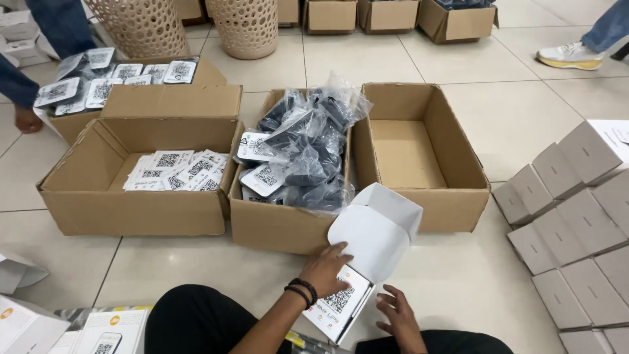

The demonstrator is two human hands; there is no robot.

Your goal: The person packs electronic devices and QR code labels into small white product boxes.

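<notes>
While the left hand [325, 269] presses flat, fingers spread, on the printed card inside a small white box [354, 288] at the lower centre of the frame, the right hand [396, 318] hovers open just beside the box's right edge, fingers loosely curled and gripping nothing. 2 dark bead bracelets [301, 290] circle the left wrist. The box sits on the tiled floor [458, 275] with its white lid [377, 229] flipped up and back. Just above it, in the middle of the frame, stands a cardboard box [282, 226] stuffed with dark items in clear plastic bags [308, 151]. To its right is a cardboard box with nothing showing inside [452, 203]; to its left, another cardboard box [131, 210] holds a loose pile of white cards with square codes [177, 172]. At the upper left, a further box [196, 75] carries bagged items with white labels. Along the right edge, closed grey-white boxes [570, 216] lie in rows. Another person's shoe [570, 56] shows at the upper right.
</notes>
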